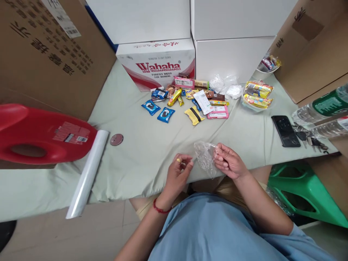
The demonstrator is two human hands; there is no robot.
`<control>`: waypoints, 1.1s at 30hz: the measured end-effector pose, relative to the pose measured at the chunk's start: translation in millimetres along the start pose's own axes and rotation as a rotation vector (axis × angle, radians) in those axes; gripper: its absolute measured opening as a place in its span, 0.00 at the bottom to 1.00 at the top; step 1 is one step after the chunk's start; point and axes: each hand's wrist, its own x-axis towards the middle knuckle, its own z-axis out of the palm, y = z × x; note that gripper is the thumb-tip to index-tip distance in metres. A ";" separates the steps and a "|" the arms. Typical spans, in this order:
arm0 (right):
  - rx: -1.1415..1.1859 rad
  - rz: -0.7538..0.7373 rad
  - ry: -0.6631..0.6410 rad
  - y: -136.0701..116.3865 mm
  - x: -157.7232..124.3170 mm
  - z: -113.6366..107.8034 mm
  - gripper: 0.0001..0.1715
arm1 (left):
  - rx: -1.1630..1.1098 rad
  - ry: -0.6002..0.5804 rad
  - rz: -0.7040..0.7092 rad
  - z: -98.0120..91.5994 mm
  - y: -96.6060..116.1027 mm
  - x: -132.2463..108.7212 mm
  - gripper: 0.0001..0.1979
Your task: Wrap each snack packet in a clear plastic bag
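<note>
My right hand (230, 161) pinches a crumpled clear plastic bag (205, 157) by its right side, just above the table's near edge. The bag hangs loosely to the left of the fingers. My left hand (179, 172) is close to the bag's left side but apart from it. Its fingers are loosely bent with the thumb a little away from them, and nothing shows in it. Beyond both hands lies a pile of wrapped snacks, among them a yellow packet (194, 115), blue packets (165, 114) and a pink packet (218, 112).
At the back right, a clear bowl (257, 107) holds yellow snack packs, beside crumpled plastic bags (227, 87). A phone (286, 131), keys (310, 137) and water bottles (320, 105) lie right. A plastic roll (88, 174), red jug (49, 134) and brown disc (116, 139) are left.
</note>
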 end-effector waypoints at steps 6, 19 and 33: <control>0.076 0.041 -0.069 6.1 -1.0 -3.3 0.25 | -0.044 -0.175 -0.003 38.0 -9.1 23.2 0.16; 0.000 -0.087 0.075 -5.5 -8.7 -30.9 0.24 | -0.410 0.113 -0.083 18.7 1.0 26.8 0.18; -0.203 -0.001 0.045 -16.7 -8.9 -32.6 0.24 | -0.208 0.337 -0.015 -7.1 1.8 30.1 0.19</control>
